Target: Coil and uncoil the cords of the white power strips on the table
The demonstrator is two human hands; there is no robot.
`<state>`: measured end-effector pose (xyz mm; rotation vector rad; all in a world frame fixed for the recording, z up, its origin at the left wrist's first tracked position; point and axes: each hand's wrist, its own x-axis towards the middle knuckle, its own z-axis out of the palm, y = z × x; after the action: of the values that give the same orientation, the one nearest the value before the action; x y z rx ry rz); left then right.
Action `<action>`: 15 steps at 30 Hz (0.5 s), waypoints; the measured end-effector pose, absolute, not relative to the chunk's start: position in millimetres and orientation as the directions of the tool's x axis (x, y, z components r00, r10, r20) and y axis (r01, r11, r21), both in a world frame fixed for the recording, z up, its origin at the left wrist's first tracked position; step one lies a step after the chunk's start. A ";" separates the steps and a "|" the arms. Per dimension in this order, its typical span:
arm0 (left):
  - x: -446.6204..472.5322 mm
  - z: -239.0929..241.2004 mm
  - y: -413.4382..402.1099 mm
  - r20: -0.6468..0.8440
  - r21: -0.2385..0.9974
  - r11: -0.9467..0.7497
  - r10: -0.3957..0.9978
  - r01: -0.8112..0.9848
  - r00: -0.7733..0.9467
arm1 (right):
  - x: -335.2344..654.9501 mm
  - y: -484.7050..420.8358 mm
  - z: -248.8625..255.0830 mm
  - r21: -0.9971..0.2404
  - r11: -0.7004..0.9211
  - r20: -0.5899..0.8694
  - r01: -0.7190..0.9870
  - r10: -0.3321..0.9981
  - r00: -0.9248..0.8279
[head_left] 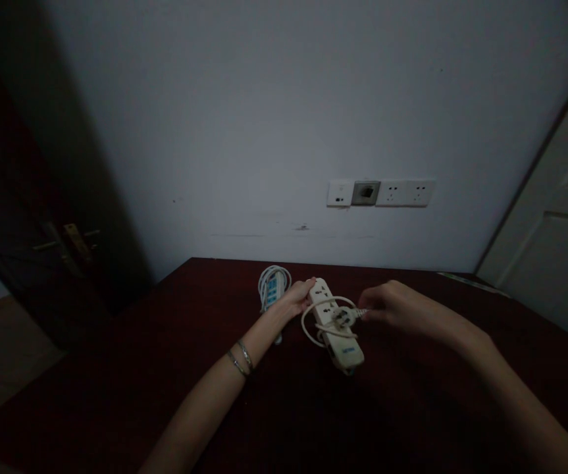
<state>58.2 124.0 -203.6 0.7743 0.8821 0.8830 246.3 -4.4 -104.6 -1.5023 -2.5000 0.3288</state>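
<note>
A white power strip [335, 326] lies on the dark red table [313, 408] with its cord [313, 322] looped over it. My left hand [297, 296] grips the strip's far end, fingers closed on it. My right hand [387, 306] pinches the cord just behind the plug [343, 318], which rests on top of the strip. A second power strip [274, 286], white with blue switches and a coiled cord, lies just beyond my left hand.
A row of wall sockets [381, 193] sits on the grey wall above the table. A dark door with a brass handle [74, 243] stands at the left. A white door [555, 217] is at the right.
</note>
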 end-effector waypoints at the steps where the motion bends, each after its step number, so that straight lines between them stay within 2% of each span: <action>1: 60.7 -207.2 123.9 -0.319 0.852 0.431 0.877 -0.297 0.359 | 246.8 -3.5 -105.9 -0.284 0.453 0.064 0.845 0.889 -0.454; 15: 56.2 -217.4 125.3 -0.236 0.955 0.289 0.872 -0.061 0.428 | 232.4 6.3 -127.4 -0.052 0.357 0.145 0.932 0.927 -0.347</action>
<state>56.2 125.3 -217.4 1.0979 0.9252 0.7586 232.4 6.3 -127.4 -1.6996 -2.4615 -0.0591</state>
